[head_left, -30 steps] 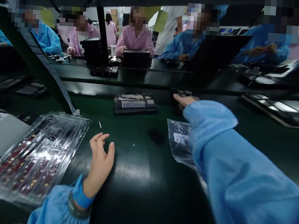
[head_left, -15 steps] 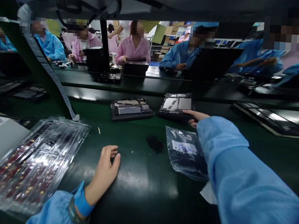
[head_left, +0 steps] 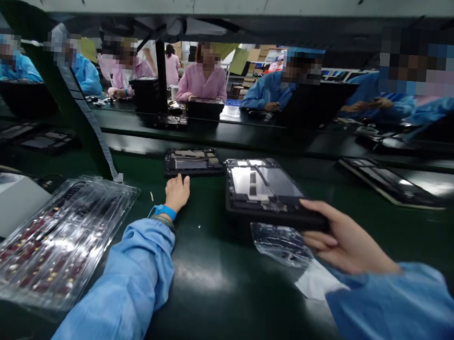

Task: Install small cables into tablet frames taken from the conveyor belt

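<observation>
My right hand (head_left: 347, 237) grips the near right corner of an opened tablet (head_left: 267, 189), thumb on top and fingers beneath. The tablet is lifted above the table, its inner boards and silver battery area facing up. My left hand (head_left: 177, 192) reaches forward to the front edge of a second opened tablet (head_left: 194, 161), which lies flat on the green table. Its fingers look stretched and a little apart; whether they touch that tablet I cannot tell. Under the raised tablet lies a clear plastic bag (head_left: 282, 243), partly hidden, beside a white paper piece (head_left: 318, 279).
A clear plastic tray (head_left: 60, 235) of small parts lies at the left, beside a white box (head_left: 6, 205). Another opened tablet (head_left: 391, 183) rests at the right. A slanted post (head_left: 81, 101) with taped cable rises at the left. Co-workers sit across the bench.
My right hand has lifted the right-hand tablet off the table and brought it nearer. My left hand has moved forward from the bare table to the other tablet's front edge.
</observation>
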### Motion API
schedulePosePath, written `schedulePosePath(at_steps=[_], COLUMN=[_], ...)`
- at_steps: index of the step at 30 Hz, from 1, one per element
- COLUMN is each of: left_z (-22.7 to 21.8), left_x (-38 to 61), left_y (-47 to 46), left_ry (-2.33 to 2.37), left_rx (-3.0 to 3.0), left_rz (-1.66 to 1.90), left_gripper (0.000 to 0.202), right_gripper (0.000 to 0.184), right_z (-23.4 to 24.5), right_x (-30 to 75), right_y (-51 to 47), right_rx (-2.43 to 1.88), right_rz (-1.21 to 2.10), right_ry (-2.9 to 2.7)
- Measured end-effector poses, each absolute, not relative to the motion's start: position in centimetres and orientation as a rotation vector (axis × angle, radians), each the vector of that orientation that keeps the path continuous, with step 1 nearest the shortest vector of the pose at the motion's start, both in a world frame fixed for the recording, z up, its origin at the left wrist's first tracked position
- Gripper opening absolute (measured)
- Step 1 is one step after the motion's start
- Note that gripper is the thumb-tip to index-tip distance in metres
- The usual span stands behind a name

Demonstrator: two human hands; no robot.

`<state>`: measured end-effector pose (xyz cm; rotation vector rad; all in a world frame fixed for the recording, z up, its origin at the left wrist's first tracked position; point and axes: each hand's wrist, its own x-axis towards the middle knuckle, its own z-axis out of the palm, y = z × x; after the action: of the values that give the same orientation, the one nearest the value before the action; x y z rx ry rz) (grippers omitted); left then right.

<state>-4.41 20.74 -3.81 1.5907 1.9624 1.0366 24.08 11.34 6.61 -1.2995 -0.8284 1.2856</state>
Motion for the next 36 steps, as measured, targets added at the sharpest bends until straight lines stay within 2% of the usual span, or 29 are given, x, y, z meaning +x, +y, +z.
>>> schedulePosePath(at_steps=[3, 7, 11, 15, 19, 21, 24, 28, 31, 33, 36], left_z=[-3.5, -2.1, 0.5, 2.9, 3.8, 3.7, 3.0, 1.5, 1.0, 1.0, 1.1], left_x=[-3.9, -1.4, -1.0, -4.8, -7.8, -8.0, -7.6, -7.0, -5.3, -3.2, 1.0], left_y=[19.4, 13.8, 9.3, 8.2, 8.0, 7.8, 7.6, 7.6, 7.5, 7.3, 7.5], left_ry=[1.826, 1.545, 1.366, 1.244, 1.017, 0.9, 0.88, 1.148, 1.3, 1.263, 1.057], left_rx=[1.562, 1.492, 1.405, 1.526, 1.769, 1.759, 1.713, 1.907, 2.158, 2.283, 2.384], left_rz=[1.011, 0.913, 0.786, 0.562, 0.169, -0.034, -0.182, -0.174, 0.028, 0.164, 0.169], left_gripper=[0.047, 0.054, 0.057, 0.053, 0.055, 0.053, 0.047, 0.047, 0.049, 0.048, 0.046], right_gripper=[0.038, 0.046, 0.037, 0.043, 0.026, 0.029, 0.045, 0.041, 0.034, 0.031, 0.027], right_z=[4.5, 1.5, -0.6, -1.1, -0.7, -0.9, -2.0, -3.4, -4.1, -4.5, -5.1], right_x=[23.3, 20.7, 19.3, 22.6, 27.2, 28.1, 27.8, 26.7, 26.6, 26.6, 26.6], right_y=[7.5, 3.3, 0.5, 0.9, 3.0, 3.5, 3.5, 3.6, 4.2, 4.7, 5.3], right_rx=[-1.347, -1.321, -1.389, -1.328, -1.236, -1.232, -1.286, -1.385, -1.452, -1.48, -1.506], right_rz=[1.546, 1.561, 1.466, 1.215, 0.934, 0.889, 0.898, 0.905, 0.835, 0.778, 0.704], right_ry=[-0.567, -0.695, -0.866, -0.986, -0.724, -0.691, -0.789, -0.98, -1.107, -1.173, -1.234])
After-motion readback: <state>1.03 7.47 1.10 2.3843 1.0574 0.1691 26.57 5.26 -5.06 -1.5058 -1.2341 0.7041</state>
